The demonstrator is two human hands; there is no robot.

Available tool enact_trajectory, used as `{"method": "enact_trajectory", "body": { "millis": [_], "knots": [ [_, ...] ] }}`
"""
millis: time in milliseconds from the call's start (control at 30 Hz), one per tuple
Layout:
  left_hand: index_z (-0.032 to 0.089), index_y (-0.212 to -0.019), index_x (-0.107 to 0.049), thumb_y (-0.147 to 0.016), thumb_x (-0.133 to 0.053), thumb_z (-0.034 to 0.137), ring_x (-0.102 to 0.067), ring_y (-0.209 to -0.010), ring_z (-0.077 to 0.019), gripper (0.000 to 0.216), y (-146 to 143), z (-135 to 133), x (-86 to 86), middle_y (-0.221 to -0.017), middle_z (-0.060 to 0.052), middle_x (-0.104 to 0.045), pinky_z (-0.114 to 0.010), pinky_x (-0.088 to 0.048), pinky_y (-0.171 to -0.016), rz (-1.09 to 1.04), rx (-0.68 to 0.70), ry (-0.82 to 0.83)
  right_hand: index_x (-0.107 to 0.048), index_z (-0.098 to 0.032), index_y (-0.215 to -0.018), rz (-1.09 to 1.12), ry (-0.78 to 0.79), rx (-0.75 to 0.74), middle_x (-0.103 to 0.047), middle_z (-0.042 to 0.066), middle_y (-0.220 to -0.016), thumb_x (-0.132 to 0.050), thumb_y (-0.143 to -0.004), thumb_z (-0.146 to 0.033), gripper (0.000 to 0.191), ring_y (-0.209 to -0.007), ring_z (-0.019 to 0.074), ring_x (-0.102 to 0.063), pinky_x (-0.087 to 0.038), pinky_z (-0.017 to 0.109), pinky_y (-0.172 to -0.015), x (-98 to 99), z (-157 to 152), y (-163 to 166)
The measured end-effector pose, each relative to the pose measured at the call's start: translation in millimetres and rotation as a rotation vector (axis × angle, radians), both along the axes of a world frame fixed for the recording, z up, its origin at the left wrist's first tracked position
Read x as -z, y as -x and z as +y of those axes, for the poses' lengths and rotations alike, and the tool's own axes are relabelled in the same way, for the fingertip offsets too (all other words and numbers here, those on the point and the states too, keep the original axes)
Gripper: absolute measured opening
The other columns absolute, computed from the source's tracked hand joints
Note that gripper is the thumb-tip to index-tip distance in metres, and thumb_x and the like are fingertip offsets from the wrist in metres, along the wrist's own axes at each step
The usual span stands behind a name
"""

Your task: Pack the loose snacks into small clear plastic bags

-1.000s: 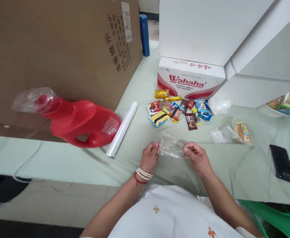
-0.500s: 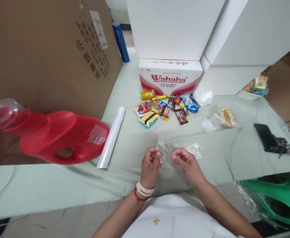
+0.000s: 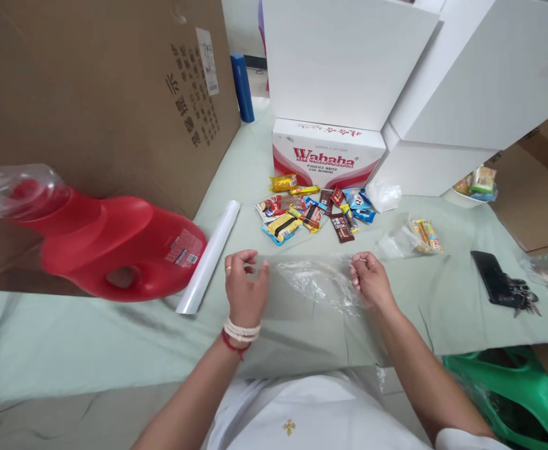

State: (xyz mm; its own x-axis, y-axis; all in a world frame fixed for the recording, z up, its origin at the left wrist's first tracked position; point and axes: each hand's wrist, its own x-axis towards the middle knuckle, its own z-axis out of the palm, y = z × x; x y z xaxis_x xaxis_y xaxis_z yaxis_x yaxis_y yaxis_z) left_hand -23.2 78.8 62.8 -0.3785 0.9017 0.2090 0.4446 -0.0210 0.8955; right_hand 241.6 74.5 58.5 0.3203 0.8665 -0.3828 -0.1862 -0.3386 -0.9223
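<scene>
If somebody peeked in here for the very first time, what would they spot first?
Probably the big red plastic jug, over on the left beside the brown cardboard box. Next might come the colourful wrapped snacks, in a pile before the Wahaha carton. Nearer, the right hand holds shiny clear plastic.

Indoor room, kind unclear | cloth-covered table (image 3: 161,350) | white cartons (image 3: 349,56) | tiled floor (image 3: 114,409)

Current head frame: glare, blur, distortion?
Head view: bright glints on the clear plastic bag, its edges hard to trace; big lettering on the Wahaha box reads clearly; left hand looks slightly soft, perhaps motion blur; red bottle seems stretched toward the left edge; diffuse light, soft shadows on the cloth.
</scene>
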Motion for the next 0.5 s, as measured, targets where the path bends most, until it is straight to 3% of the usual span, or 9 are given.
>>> {"method": "enact_trajectory", "body": {
  "millis": [67, 133, 200, 267, 367, 500],
  "knots": [
    [0.021, -0.091, -0.063, -0.093, -0.059, 0.028, -0.059, -0.087, -0.0201, 0.008, -24.5, -17.2, -2.6, -0.093, -0.006, -0.063, -0.035, -0.048, -0.084, 0.185, 0.133, -0.133, -0.049, -0.024, -0.089, 0.013, -0.010, 0.059, -0.054, -0.008, -0.061, -0.073, -0.071, -0.044, 0.036, -0.043, 0.0079, -0.041, -0.026, 0.020, -0.036, 12.5, 5.5, 10.7],
    [0.022, -0.092, -0.065, -0.096, -0.055, 0.024, -0.060, -0.092, -0.0228, 0.011, -49.9, -30.8, 4.3, -0.093, -0.008, -0.066, -0.038, -0.047, -0.087, 0.346, 0.375, -0.166, -0.048, -0.024, -0.088, 0.034, -0.023, 0.146, -0.053, -0.008, -0.062, -0.072, -0.070, -0.043, 0.035, -0.043, 0.0068, -0.040, -0.027, 0.019, -0.036, 22.8, 9.9, 17.4],
    [0.021, -0.107, -0.068, -0.096, -0.056, 0.025, -0.060, -0.107, -0.0257, 0.016, -70.6, -34.6, 20.8, -0.110, -0.011, -0.069, -0.042, -0.045, -0.095, 0.479, 0.681, -0.184, -0.048, -0.024, -0.087, 0.050, -0.020, 0.199, -0.053, -0.008, -0.063, -0.073, -0.068, -0.043, 0.037, -0.042, 0.0058, -0.039, -0.027, 0.018, -0.036, 29.9, 14.8, 17.6],
    [0.021, -0.114, -0.068, -0.096, -0.060, 0.027, -0.057, -0.120, -0.0274, 0.021, -82.6, -28.5, 40.7, -0.124, -0.012, -0.068, -0.044, -0.042, -0.102, 0.579, 0.903, -0.181, -0.049, -0.023, -0.087, 0.035, -0.015, 0.179, -0.053, -0.008, -0.062, -0.074, -0.066, -0.043, 0.037, -0.042, 0.0058, -0.039, -0.027, 0.018, -0.036, 33.0, 21.2, 10.2],
    [0.021, -0.101, -0.071, -0.097, -0.059, 0.024, -0.059, -0.113, -0.0260, 0.012, -81.8, -10.2, 60.8, -0.110, -0.011, -0.070, -0.043, -0.044, -0.097, 0.671, 1.015, -0.083, -0.052, -0.023, -0.089, -0.096, -0.014, 0.094, -0.055, -0.007, -0.061, -0.074, -0.069, -0.045, 0.037, -0.042, 0.0073, -0.041, -0.028, 0.020, -0.036, 30.6, 33.9, -13.0],
    [0.021, -0.088, -0.070, -0.098, -0.050, 0.016, -0.061, -0.099, -0.0233, 0.022, -54.9, 9.0, 57.4, -0.095, -0.009, -0.069, -0.039, -0.046, -0.089, 0.565, 1.105, -0.048, -0.053, -0.023, -0.088, -0.326, -0.030, 0.038, -0.057, -0.006, -0.061, -0.072, -0.075, -0.050, 0.035, -0.044, 0.0102, -0.045, -0.034, 0.023, -0.039, 22.6, 51.9, -51.8]
  ]
}}
